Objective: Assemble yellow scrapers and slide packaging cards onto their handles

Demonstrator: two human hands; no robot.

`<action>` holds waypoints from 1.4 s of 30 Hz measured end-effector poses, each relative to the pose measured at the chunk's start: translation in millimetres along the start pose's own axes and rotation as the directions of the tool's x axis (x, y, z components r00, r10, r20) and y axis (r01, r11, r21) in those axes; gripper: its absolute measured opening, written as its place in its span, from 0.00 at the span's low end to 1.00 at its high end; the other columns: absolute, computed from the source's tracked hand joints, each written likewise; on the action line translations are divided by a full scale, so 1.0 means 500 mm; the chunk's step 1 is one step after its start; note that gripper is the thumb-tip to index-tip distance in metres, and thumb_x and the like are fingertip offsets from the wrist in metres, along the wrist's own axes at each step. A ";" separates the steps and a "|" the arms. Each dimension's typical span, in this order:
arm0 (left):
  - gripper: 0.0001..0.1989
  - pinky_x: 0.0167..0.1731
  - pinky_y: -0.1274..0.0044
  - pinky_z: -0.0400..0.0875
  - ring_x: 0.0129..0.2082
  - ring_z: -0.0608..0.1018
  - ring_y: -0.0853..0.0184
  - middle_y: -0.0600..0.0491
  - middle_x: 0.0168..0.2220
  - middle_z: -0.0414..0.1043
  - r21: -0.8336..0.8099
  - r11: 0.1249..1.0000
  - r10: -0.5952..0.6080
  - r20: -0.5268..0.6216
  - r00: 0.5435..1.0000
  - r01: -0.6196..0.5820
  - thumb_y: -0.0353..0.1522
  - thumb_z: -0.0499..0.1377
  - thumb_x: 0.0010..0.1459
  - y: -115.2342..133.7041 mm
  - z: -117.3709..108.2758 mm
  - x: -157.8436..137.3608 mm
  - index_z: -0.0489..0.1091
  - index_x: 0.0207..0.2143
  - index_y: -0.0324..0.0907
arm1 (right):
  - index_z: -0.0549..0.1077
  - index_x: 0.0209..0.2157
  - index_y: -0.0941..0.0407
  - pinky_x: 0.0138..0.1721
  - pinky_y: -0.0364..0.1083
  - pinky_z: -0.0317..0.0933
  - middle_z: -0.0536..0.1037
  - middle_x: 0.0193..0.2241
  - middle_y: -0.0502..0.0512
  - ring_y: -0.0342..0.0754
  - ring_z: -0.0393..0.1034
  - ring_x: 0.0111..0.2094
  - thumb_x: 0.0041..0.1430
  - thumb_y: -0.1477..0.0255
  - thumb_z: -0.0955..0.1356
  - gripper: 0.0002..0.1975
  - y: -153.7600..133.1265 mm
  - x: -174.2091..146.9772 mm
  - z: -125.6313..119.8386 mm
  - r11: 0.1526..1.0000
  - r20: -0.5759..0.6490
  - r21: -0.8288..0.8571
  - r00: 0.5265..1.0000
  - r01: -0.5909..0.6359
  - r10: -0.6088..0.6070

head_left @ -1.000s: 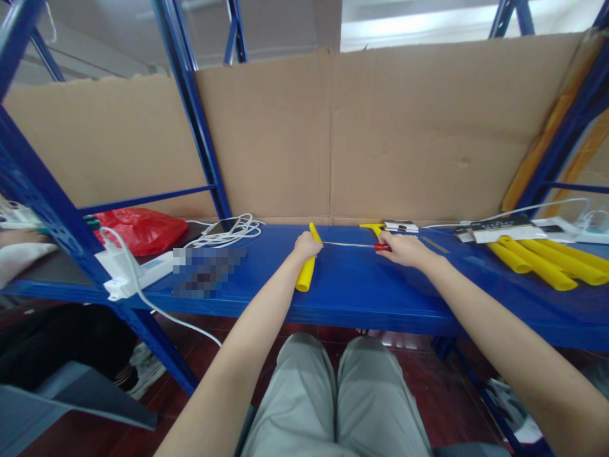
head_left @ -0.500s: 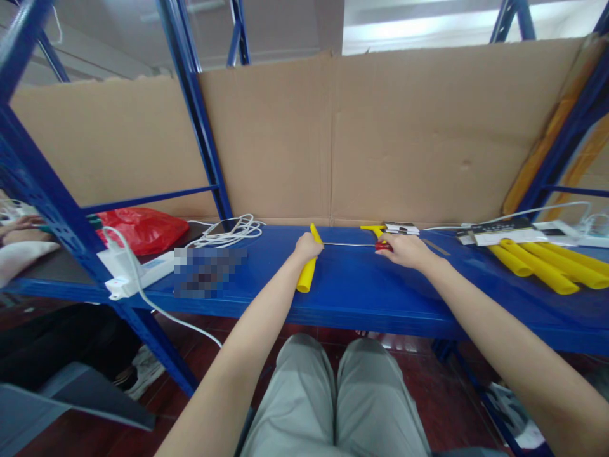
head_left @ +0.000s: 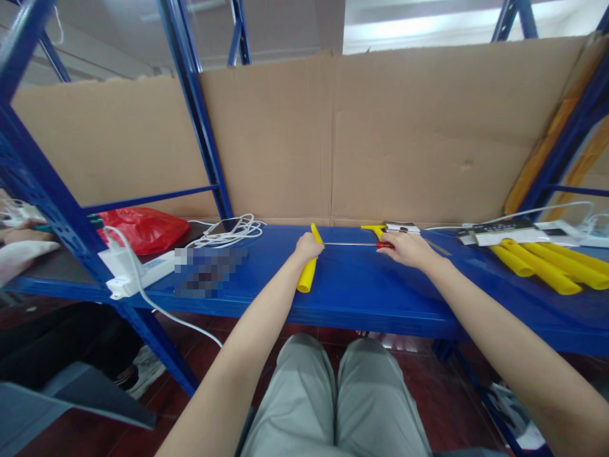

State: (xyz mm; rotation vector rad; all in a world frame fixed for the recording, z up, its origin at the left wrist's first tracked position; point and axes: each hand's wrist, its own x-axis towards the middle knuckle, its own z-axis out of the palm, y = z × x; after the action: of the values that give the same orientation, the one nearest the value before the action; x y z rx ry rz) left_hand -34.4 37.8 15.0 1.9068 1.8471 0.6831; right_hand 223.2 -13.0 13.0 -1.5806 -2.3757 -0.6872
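My left hand (head_left: 307, 247) is closed around a yellow tube (head_left: 307, 277) that slants over the blue shelf top (head_left: 352, 292). A screwdriver (head_left: 384, 245) with a red handle is in my right hand (head_left: 406, 248), its fingers wrapped round the handle. Its long thin metal shaft lies level and points left, with the tip meeting the tube beside my left hand. My fingers hide how the tip and the tube join. Just behind my right hand are a yellow piece (head_left: 373, 229) and a small black-and-white item (head_left: 402, 228).
Several yellow tubes (head_left: 547, 270) lie at the right by flat black-and-white packages (head_left: 504, 232). To the left are a white power strip (head_left: 159, 268), coiled white cable (head_left: 233, 233) and a red plastic bag (head_left: 147, 228). Cardboard (head_left: 404, 133) stands behind. A co-worker's hand (head_left: 28, 233) shows far left.
My right hand has shifted very slightly, and more of the screwdriver's red handle shows. My left hand and the tube stay in place.
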 end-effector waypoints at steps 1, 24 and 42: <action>0.09 0.29 0.79 0.71 0.35 0.81 0.61 0.37 0.38 0.78 -0.001 1.000 0.002 -0.005 1.000 -0.002 0.26 0.59 0.55 0.000 0.001 0.000 0.73 0.38 0.29 | 0.71 0.37 0.55 0.31 0.46 0.57 0.79 0.35 0.60 0.53 0.74 0.36 0.63 0.65 0.62 0.10 0.001 0.000 0.001 1.000 0.004 0.014 1.000 -0.002 0.002; 0.10 0.30 0.78 0.72 0.36 0.81 0.60 0.37 0.38 0.78 -0.016 1.000 -0.018 0.004 1.000 0.018 0.27 0.60 0.55 0.003 0.002 -0.001 0.73 0.39 0.29 | 0.74 0.37 0.53 0.32 0.45 0.59 0.80 0.33 0.56 0.50 0.74 0.34 0.61 0.65 0.64 0.09 0.019 0.003 0.014 0.996 -0.024 0.086 1.000 0.011 -0.009; 0.10 0.27 0.78 0.70 0.33 0.81 0.60 0.35 0.38 0.78 -0.044 0.999 0.002 0.006 1.000 -0.002 0.26 0.60 0.56 0.004 0.000 -0.005 0.73 0.38 0.27 | 0.73 0.34 0.54 0.29 0.43 0.56 0.79 0.33 0.56 0.49 0.73 0.33 0.61 0.68 0.65 0.07 0.015 0.004 0.016 0.984 0.106 0.172 0.994 -0.055 0.037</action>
State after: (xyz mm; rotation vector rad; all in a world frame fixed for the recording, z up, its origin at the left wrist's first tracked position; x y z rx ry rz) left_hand -33.0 35.2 16.1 1.8810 1.8120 0.7120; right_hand 230.0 -4.9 8.9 -1.6259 -2.3874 -0.3848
